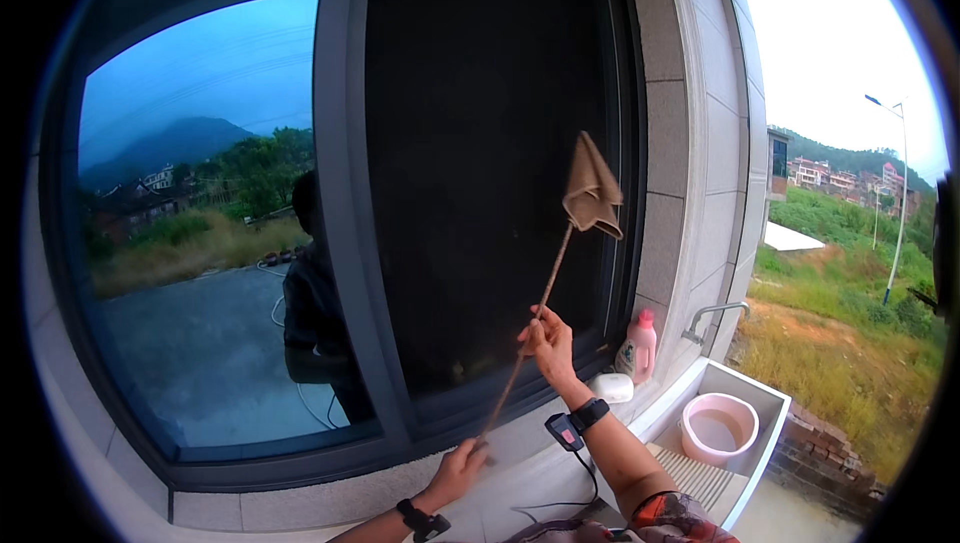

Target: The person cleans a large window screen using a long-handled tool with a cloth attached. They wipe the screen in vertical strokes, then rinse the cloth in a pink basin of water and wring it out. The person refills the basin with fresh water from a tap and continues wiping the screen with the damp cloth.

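A thin wooden stick (555,271) slants up and to the right in front of the dark window panel (480,130). Its lower end is in my left hand (459,472). Higher up, the fingers of my right hand (551,344) are closed around the shaft. Draped over the stick's top is a folded brown cloth (592,194), near the right side of the window frame (626,168). Whether the cloth touches the panel, I cannot tell. Both wrists wear black bands, and a cable hangs from a small device at the right one.
On the sill stand a pink detergent bottle (639,348) and a white soap box (611,388). Right of them is a sink (772,412) with a washboard (694,479), a metal faucet (716,310) and a pink basin (720,453) of cloudy water. Reflective glass (195,303) fills the left.
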Motion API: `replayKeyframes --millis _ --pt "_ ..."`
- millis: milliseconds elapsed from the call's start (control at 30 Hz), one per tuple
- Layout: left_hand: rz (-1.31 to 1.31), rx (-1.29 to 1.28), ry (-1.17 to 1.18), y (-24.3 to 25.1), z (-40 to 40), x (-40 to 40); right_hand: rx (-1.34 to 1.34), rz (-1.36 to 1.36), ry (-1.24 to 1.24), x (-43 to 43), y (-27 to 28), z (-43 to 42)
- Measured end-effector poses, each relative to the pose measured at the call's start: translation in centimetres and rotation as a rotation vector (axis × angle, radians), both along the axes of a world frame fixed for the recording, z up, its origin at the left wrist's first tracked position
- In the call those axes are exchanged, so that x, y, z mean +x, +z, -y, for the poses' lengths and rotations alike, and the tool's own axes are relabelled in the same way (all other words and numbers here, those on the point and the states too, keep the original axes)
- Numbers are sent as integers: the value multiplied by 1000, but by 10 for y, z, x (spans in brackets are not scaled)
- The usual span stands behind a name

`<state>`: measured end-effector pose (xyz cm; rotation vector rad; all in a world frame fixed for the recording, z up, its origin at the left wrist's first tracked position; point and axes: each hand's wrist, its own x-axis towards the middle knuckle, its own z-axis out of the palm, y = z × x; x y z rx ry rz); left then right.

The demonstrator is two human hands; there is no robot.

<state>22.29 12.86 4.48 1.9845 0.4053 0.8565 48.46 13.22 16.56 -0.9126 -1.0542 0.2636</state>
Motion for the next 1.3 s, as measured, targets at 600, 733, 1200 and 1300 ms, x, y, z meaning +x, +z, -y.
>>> replayKeyframes --millis 600,733,1200,1300 --pt "268 521 155 135 19 60 188 46 188 -66 52 10" --pt "271 602 22 150 -3 67 181 7 429 -50 69 12" --pt "433 544 157 180 7 68 41 159 287 -48 107 0" --pt "541 568 257 187 -7 78 -14 163 359 -54 128 5"
